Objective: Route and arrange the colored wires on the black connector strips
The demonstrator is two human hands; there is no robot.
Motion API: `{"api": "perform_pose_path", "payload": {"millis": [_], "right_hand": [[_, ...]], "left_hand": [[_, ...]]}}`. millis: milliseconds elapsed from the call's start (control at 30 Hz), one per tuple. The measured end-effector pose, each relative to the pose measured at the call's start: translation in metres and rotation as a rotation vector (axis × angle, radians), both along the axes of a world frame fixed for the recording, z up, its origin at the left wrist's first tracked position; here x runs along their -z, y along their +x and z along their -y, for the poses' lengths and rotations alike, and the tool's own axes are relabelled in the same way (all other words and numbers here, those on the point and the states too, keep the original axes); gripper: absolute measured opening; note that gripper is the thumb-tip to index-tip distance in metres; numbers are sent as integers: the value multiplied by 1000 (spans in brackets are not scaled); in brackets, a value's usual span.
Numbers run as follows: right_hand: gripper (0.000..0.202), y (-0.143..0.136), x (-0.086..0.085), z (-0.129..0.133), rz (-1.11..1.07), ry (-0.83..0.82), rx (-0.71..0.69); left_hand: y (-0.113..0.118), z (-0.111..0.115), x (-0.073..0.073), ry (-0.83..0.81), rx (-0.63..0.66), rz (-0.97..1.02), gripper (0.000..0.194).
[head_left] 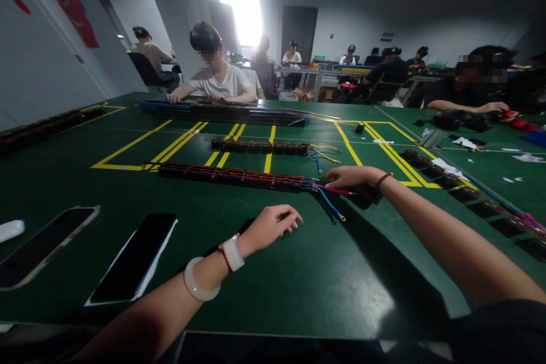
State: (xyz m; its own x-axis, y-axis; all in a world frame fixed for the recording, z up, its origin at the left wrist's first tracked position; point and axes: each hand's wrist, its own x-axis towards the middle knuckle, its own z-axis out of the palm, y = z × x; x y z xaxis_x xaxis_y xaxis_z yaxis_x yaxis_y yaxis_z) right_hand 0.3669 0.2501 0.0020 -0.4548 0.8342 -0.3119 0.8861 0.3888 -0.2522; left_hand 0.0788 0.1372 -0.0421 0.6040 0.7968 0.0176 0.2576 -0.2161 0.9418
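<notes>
A long wire harness (230,176) with red and blue wires lies across the green table. Its right end fans out into cables; a blue one (328,200) ends in a ring terminal. At that end, my right hand (356,177) has its fingers on or just over the cables, and what they pinch, if anything, is hidden. My left hand (275,226), fingers loosely curled but apart, hovers over the table below the harness and holds nothing. Behind lies a shorter harness (260,147) with yellow and blue leads.
Two phones (134,259) (46,247) lie at the left. Yellow tape lines (123,168) mark the green table (256,301). More harnesses lie at the right (482,193) and far left (46,125). A person (222,77) sits opposite by long dark parts (230,112); another person (452,91) sits at the right.
</notes>
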Motion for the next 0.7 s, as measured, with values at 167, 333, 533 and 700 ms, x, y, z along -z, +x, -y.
{"api": "perform_pose_path", "payload": {"millis": [167,333,533,700], "right_hand": [[45,-4,3,-4,-54,-259,-11],[42,-13,-1,0,-94,-320,2],[44,-43,-1,21,-81,-408,17],[39,-70,9,32,-58,-339,0]], "left_hand": [[7,-9,0,-825,-157,518,28],[27,-15,4,-1060,-14,610,30],[58,-13,6,-994,-93,525,19],[59,-7,12,-814,-216,546,17]]}}
